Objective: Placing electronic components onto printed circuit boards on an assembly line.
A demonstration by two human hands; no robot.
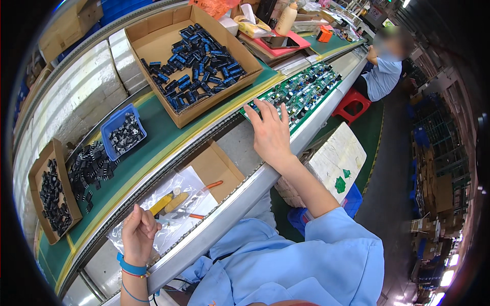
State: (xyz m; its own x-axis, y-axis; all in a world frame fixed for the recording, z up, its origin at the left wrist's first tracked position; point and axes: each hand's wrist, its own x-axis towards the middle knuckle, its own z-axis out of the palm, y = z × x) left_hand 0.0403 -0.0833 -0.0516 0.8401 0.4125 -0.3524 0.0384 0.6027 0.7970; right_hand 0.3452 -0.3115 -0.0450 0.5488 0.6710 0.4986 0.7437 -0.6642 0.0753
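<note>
My right hand (271, 133) reaches over the rail line with its fingers spread, the tips at the near left end of a green circuit board (298, 97). Many small components crowd that board, and my fingers hide one corner of it. Lower left, my left hand (139, 229) is raised with its fingers curled in; whatever they hold, if anything, is hidden. A blue band circles that wrist. Beside this hand, a clear plastic bag (190, 187), a yellow-handled tool (162, 204) and a cardboard piece (219, 166) lie between the rails.
Beyond the rails stand a cardboard box of blue capacitors (245, 81), a blue bin of small dark parts (108, 140) and a cardboard tray of black parts (71, 204). Loose black parts (92, 166) lie between. A white foam block (339, 158) and a seated person (383, 76) are at right.
</note>
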